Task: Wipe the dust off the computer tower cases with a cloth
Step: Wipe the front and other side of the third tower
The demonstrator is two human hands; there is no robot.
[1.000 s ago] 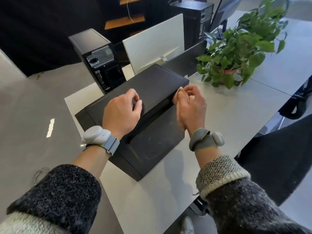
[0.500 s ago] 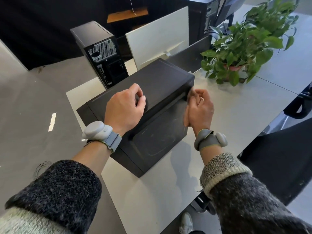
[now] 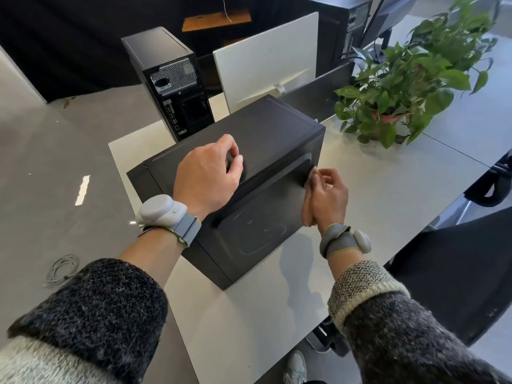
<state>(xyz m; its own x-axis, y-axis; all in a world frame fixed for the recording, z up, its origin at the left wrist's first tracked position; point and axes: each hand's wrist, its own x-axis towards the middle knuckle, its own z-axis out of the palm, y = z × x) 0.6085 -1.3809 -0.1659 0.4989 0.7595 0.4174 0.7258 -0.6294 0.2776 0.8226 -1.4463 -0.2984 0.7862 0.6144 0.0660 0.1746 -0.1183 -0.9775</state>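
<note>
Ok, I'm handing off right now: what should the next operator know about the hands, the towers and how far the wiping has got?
Left grip: rests on top of the laid-down tower case, fingers curled at its upper near edge. I cannot tell if it holds anything.
Right grip: pinches a small cloth at the right end of that same edge.
The case lies on its side on the desk; a second tower stands upright behind it.
Done: smear marks on the near panel suggest some wiping.
Left: that panel looks streaky with dust, and the second tower likely needs wiping too.
</note>
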